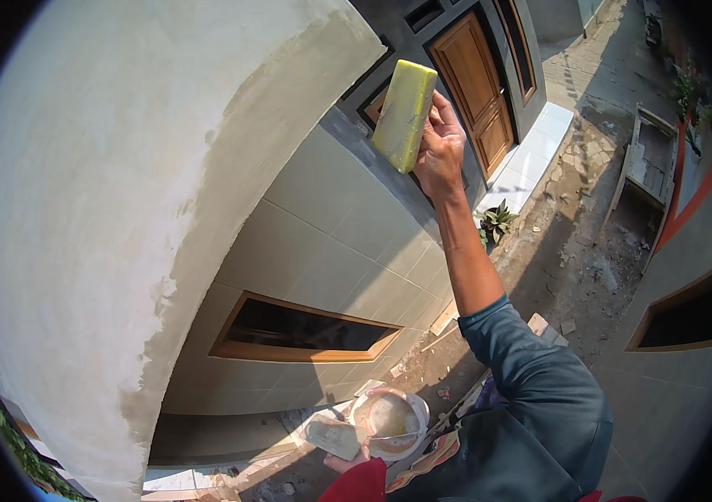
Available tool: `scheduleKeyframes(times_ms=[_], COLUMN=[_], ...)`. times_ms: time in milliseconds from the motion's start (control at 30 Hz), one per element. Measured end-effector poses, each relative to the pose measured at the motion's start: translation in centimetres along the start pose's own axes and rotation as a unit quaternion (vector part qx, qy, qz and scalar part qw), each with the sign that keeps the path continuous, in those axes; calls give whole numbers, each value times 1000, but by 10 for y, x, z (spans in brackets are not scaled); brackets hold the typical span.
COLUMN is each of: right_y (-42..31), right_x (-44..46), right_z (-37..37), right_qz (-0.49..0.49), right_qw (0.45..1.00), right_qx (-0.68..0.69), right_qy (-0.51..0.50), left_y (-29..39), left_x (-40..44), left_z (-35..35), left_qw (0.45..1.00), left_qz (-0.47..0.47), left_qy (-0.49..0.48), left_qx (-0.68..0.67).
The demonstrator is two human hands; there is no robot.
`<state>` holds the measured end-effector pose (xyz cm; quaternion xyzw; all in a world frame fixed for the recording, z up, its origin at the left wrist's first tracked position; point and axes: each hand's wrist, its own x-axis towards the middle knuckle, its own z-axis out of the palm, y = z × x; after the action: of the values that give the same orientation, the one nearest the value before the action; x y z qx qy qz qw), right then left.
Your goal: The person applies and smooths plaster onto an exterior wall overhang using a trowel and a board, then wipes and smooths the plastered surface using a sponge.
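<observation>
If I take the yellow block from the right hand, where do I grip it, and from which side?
Probably pinch the yellow block across its long narrow sides, close to the upper end, coming from above in the view. It is a straight-edged slab held at a tilt with that end bare, while the right hand takes up the right side lower down.

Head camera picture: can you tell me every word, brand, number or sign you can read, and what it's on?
None: there is no text I can read anywhere here.
Yellow block: only grey smears show, no letters.
Wooden door: no number or sign that I can make out.
Bucket: no readable label on the part that shows.
Coloured pattern on the shirt: too small and slanted to tell if it has letters.
</observation>
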<state>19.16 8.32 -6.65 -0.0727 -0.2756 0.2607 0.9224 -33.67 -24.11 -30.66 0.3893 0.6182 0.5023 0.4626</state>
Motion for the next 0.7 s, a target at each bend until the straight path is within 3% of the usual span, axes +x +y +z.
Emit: scheduleKeyframes(times_ms=[167,200,267,300,500,533,567,600,633,667,700], right_y=[-42,-48,-52,-46,-34,-60,-45,-31,-22,-34,-54], right_x=[98,104,108,111,168,164,185,212,227,229,228], right_z=[-24,-20,-3,8,84,109,122,128,128,123,118], right_qz=[-64,-64,-80,-88,-114,28,-39,-83,-126,-101,-76], right_qw=[977,977,942,942,939,944,938,930,912,933,945], right_qx=[-118,-117,-222,-189,-188,-109,-153,-69,15,-51,-116], right_qy=[-168,-168,-238,-262,-263,-309,-309,-352,-389,-343,-295], left_y=[-32,-29,10,19,78,78,80,91,106,114,103], left_x=[42,39,21,16,-13,-12,-9,-4,0,2,5], left_z=[-27,-13,45,55,151,163,174,186,198,203,190], left_qw=[948,948,966,966,889,914,936,934,996,908,910], left_qz=[111,111,107,106,84,71,56,58,-57,-163,-161], left_qy=[-122,-120,-12,-10,4,30,55,55,64,64,66], left_qx=[272,273,234,234,451,398,344,348,-17,-381,-377])
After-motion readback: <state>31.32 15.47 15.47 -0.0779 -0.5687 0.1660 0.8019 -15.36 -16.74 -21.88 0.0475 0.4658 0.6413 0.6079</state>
